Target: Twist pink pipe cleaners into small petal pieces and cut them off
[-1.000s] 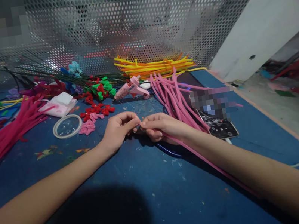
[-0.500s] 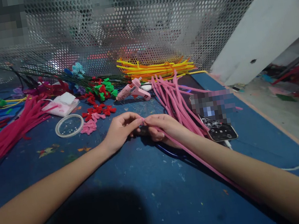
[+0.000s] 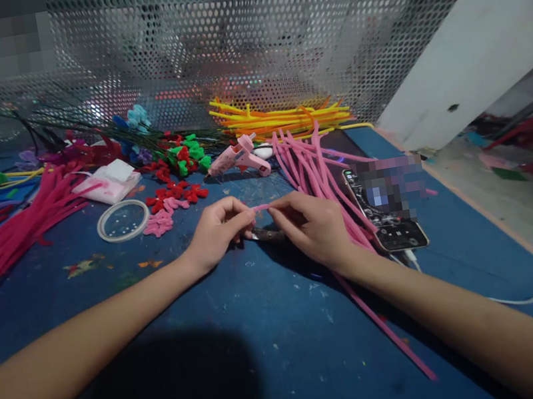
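The person's left hand [image 3: 221, 232] pinches one end of a pink fuzzy strip [image 3: 262, 207] between thumb and forefinger; the right hand [image 3: 312, 227] grips it just beside, thumb and fingertips closed. The short stretch between them lies almost level, its long axis running left to right, above the blue table [image 3: 289, 344]. From beneath the right wrist a pink length [image 3: 385, 329] slants toward the person and rightward; whether it joins the strip is hidden. Beyond the hands lies a pink glue gun [image 3: 240, 158].
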`<state>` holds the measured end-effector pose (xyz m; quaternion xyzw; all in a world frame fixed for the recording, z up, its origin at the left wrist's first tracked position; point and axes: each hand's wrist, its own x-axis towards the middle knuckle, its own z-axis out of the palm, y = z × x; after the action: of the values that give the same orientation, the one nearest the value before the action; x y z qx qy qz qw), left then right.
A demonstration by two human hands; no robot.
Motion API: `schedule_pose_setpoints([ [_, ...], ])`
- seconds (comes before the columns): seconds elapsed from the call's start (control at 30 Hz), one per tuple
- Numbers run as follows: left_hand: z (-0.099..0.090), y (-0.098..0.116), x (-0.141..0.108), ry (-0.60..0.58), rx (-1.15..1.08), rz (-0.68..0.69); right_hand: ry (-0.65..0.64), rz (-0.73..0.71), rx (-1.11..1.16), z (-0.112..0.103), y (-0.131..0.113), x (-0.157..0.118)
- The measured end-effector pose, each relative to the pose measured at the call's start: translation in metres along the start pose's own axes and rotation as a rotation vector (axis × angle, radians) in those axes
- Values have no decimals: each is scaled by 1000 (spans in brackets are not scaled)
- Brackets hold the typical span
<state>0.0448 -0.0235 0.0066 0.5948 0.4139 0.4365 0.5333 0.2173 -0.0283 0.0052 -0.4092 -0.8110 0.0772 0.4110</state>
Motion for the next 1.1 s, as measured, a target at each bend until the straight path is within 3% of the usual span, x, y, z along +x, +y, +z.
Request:
schedule_pose_setpoints([
  [0.23, 1, 0, 0, -13, -30, -13, -30, -54, -82, 4, 5, -1],
  [0.5, 5, 3, -5, -138, 120, 6, 34, -23, -179, 6, 1, -1],
  [0.63, 2, 2, -3, -126, 53, -12, 43, -29, -151, 6, 3, -2],
  [0.87, 0, 1, -2, -27, -45, 102, 45, -56, -85, 6, 3, -3],
  [1.1, 3, -1, -4, -29, -42, 105, 109, -182, -177, 8, 4, -2],
])
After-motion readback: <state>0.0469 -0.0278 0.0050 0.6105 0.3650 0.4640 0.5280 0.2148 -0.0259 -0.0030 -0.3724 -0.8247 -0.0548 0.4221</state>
